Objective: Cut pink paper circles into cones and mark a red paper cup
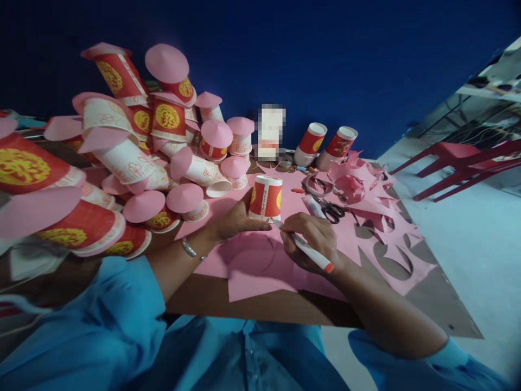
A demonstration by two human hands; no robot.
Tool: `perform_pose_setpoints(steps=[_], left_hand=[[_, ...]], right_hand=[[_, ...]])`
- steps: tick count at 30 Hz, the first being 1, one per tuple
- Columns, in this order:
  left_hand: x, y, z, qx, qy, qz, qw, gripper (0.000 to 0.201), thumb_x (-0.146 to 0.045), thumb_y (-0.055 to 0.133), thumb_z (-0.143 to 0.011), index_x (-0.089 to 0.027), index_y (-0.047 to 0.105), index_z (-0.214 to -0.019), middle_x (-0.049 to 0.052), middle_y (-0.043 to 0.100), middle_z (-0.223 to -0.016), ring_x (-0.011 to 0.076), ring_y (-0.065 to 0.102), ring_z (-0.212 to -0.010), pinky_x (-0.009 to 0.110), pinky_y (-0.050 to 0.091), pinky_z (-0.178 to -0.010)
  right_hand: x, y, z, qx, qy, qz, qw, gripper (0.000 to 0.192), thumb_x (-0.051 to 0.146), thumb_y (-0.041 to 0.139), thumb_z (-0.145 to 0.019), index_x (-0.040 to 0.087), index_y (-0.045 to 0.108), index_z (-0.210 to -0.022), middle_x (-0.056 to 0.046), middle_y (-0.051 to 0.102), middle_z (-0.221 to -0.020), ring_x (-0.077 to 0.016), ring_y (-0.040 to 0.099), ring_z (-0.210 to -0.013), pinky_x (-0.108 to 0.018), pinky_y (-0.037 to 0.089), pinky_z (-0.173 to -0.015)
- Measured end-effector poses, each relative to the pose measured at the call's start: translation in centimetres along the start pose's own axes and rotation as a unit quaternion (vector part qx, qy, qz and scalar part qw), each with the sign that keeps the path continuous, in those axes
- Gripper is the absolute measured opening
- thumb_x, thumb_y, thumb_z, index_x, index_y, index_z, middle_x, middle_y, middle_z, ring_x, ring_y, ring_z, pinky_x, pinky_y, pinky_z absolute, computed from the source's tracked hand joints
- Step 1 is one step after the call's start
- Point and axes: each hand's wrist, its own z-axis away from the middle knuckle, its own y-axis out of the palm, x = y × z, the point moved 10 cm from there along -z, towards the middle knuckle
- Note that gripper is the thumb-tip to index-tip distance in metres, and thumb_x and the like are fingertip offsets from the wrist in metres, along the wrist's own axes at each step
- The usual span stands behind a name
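Two hands are at work on one upturned paper cup point(266, 198), which stands mouth-down on a sheet of pink paper point(260, 260) spread over the counter point(285, 307). The left hand point(236, 220) is pressed against the cup's near side, fingers wrapped on its lower wall to pin it. The right hand point(311, 239) is closed around a white marker point(307, 248) with an orange end, its tip touching the paper just beside the cup's rim.

To trace cleanly, I judge the left hand should bear straight down so the rim sits flat and cannot skate on the paper. The marker ought to stay upright and snug against the rim, so the line keeps to the cup's outline. Where the pinning fingers block the path, it seems wiser to shift them one at a time than to lift the cup. A faint arc already shows on the paper near the wrist, so a light, even stroke appears enough.

Scissors point(331, 209) lie just beyond the right hand, among pink offcuts point(386, 255) with round holes. A heap of finished cups point(163, 157) capped with pink discs crowds the left of the counter
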Motion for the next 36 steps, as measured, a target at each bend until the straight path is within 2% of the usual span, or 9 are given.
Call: perform_pose_setpoints(steps=[9,18,27,36], left_hand=[[0.12,-0.02,0.09,0.004,0.000,-0.005,1.000,0.096,-0.037,0.100,-0.064,-0.025,0.054,-0.148,0.014,0.071,-0.134,0.0372,0.065,-0.128,0.053,0.054,-0.106],[0.04,0.17,0.05,0.012,-0.008,-0.015,1.000,0.104,-0.041,0.099,-0.064,-0.025,0.049,-0.154,0.015,0.071,-0.135,0.0386,0.065,-0.129,0.054,0.054,-0.107],[0.28,0.32,0.12,0.013,-0.014,-0.005,1.000,0.089,-0.041,0.099,-0.065,-0.023,0.057,-0.142,0.011,0.074,-0.124,0.0340,0.069,-0.119,0.051,0.056,-0.103],[0.36,0.08,0.15,0.003,-0.022,-0.001,1.000,0.089,-0.039,0.100,-0.063,-0.023,0.057,-0.139,0.011,0.074,-0.123,0.0331,0.070,-0.117,0.048,0.056,-0.100]], right_hand=[[-0.03,0.27,0.05,-0.002,0.003,0.008,1.000,0.021,0.004,0.062,-0.090,0.023,0.059,-0.100,0.001,0.071,-0.072,-0.0144,0.070,-0.060,-0.024,0.055,-0.057],[-0.12,0.31,0.10,-0.004,-0.001,0.004,1.000,0.022,0.005,0.061,-0.091,0.023,0.059,-0.103,0.001,0.072,-0.075,-0.0148,0.073,-0.065,-0.025,0.059,-0.061],[-0.51,0.10,0.25,-0.023,0.013,0.014,1.000,0.019,0.006,0.062,-0.092,0.023,0.060,-0.100,0.001,0.071,-0.074,-0.0144,0.071,-0.063,-0.025,0.057,-0.059],[-0.32,0.15,0.19,-0.026,0.011,0.023,0.999,0.023,0.003,0.062,-0.089,0.023,0.059,-0.099,0.001,0.069,-0.071,-0.0145,0.069,-0.059,-0.025,0.055,-0.056]])
